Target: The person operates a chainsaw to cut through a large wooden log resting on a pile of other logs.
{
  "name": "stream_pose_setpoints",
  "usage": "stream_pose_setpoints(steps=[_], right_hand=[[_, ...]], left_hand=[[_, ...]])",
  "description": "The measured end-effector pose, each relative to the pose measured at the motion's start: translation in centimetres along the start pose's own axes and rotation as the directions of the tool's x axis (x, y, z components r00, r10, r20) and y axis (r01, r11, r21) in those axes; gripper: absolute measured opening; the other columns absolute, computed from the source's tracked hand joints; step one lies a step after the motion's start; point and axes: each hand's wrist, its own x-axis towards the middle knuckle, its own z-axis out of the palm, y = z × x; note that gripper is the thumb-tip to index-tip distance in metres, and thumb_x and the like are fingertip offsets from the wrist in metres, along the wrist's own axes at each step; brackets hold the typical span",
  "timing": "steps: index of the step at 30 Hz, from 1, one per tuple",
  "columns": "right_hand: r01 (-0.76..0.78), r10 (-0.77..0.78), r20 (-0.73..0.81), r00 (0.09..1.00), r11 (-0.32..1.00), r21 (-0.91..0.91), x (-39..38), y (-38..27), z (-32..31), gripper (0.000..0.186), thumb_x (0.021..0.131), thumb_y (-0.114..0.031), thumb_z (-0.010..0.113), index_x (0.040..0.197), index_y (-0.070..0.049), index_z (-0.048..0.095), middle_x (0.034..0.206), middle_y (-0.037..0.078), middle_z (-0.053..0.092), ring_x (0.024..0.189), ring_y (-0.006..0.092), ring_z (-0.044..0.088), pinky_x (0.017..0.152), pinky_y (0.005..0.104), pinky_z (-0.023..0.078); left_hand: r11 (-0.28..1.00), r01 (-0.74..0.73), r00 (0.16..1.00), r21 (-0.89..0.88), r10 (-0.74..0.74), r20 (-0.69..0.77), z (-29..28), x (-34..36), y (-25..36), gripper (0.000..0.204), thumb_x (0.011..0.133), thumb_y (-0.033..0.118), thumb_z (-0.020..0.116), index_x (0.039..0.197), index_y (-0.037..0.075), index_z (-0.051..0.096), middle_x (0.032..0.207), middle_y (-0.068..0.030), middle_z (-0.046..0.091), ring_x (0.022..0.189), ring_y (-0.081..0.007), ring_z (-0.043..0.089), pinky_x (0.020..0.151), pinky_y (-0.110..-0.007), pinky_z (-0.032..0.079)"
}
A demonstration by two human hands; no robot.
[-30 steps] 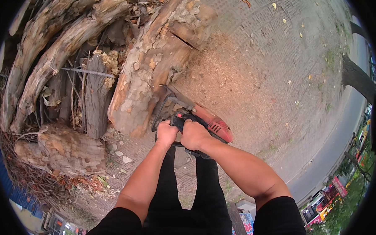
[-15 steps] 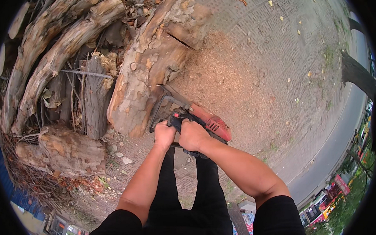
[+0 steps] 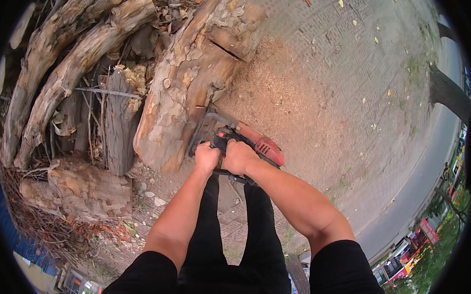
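Observation:
Both of my hands are closed on a red and black chainsaw (image 3: 264, 146). My left hand (image 3: 207, 157) grips the handle on its left, beside the curved black bar at the front. My right hand (image 3: 239, 156) is wrapped round the rear grip, close by the left one. The saw's front meets the lower right side of a thick, flaky-barked log (image 3: 177, 92). Most of the guide bar is hidden, and I cannot tell how deep it sits in the wood. Farther up, a dark cut slit (image 3: 226, 50) runs partway across the same log.
Sawdust (image 3: 285, 91) covers the brick paving (image 3: 339, 57) right of the log. Long branches (image 3: 83, 72) and an upright stump-like piece (image 3: 120, 121) are stacked at left. A short log (image 3: 84, 190) lies nearer. At far right are a tree trunk (image 3: 450, 93) and a road (image 3: 429, 171).
The chainsaw has shifted slightly up and left against the log, and less of its bar shows. Both hands have kept their hold and moved with it.

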Motion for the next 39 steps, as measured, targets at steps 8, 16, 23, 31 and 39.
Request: stream_pose_setpoints(steps=[8, 16, 23, 31, 39], right_hand=[[0.028, -0.027, 0.020, 0.999, 1.000, -0.015, -5.6, 0.0, -0.4, 0.045, 0.087, -0.007, 0.058, 0.126, 0.015, 0.054, 0.117, 0.036, 0.069, 0.112, 0.0447, 0.071, 0.098, 0.0486, 0.057], [0.011, -0.011, 0.014, 1.000, 1.000, 0.005, 0.3, -1.7, -1.2, 0.044, 0.088, -0.009, 0.060, 0.125, 0.014, 0.061, 0.127, 0.034, 0.067, 0.119, 0.0403, 0.069, 0.101, 0.0451, 0.056], [0.039, -0.037, -0.049, 0.998, 0.999, 0.027, 2.0, 2.8, 0.3, 0.042, 0.089, -0.011, 0.061, 0.121, 0.016, 0.057, 0.105, 0.036, 0.071, 0.106, 0.0432, 0.073, 0.093, 0.0468, 0.059], [0.085, -0.083, -0.055, 0.995, 0.996, 0.032, -3.2, 1.8, 1.3, 0.042, 0.088, -0.012, 0.063, 0.117, 0.017, 0.057, 0.105, 0.038, 0.070, 0.105, 0.0459, 0.072, 0.094, 0.0487, 0.057], [0.076, -0.076, -0.048, 0.996, 0.997, 0.002, 0.3, 0.6, -0.1, 0.042, 0.089, -0.012, 0.059, 0.119, 0.016, 0.058, 0.108, 0.038, 0.070, 0.107, 0.0447, 0.072, 0.095, 0.0485, 0.058]], left_hand=[[1.000, -0.023, 0.999, 0.017, 0.023, -0.025, 0.3, -6.1, 1.8, 0.007, 0.074, 0.004, 0.068, 0.080, 0.000, 0.071, 0.065, -0.0029, 0.063, 0.060, -0.0120, 0.054, 0.058, -0.032, 0.045], [1.000, -0.012, 0.998, -0.006, 0.011, -0.054, -0.7, 1.3, -0.3, 0.003, 0.073, -0.001, 0.063, 0.074, -0.001, 0.065, 0.067, -0.0069, 0.064, 0.060, -0.0148, 0.055, 0.056, -0.037, 0.044], [0.996, 0.012, 1.000, 0.084, -0.010, -0.025, 1.9, 1.3, -0.1, 0.011, 0.074, 0.000, 0.062, 0.080, -0.002, 0.072, 0.069, -0.0070, 0.067, 0.066, -0.0157, 0.059, 0.064, -0.037, 0.048], [0.998, -0.004, 0.999, 0.055, 0.007, -0.041, 0.4, -4.4, 0.9, 0.007, 0.075, 0.002, 0.065, 0.078, -0.002, 0.070, 0.067, -0.0033, 0.065, 0.062, -0.0117, 0.055, 0.057, -0.035, 0.045], [0.998, -0.014, 0.998, 0.058, 0.018, -0.065, 0.2, 0.2, 0.1, 0.006, 0.075, 0.000, 0.063, 0.076, -0.002, 0.068, 0.065, -0.0060, 0.064, 0.061, -0.0152, 0.057, 0.057, -0.037, 0.045]])
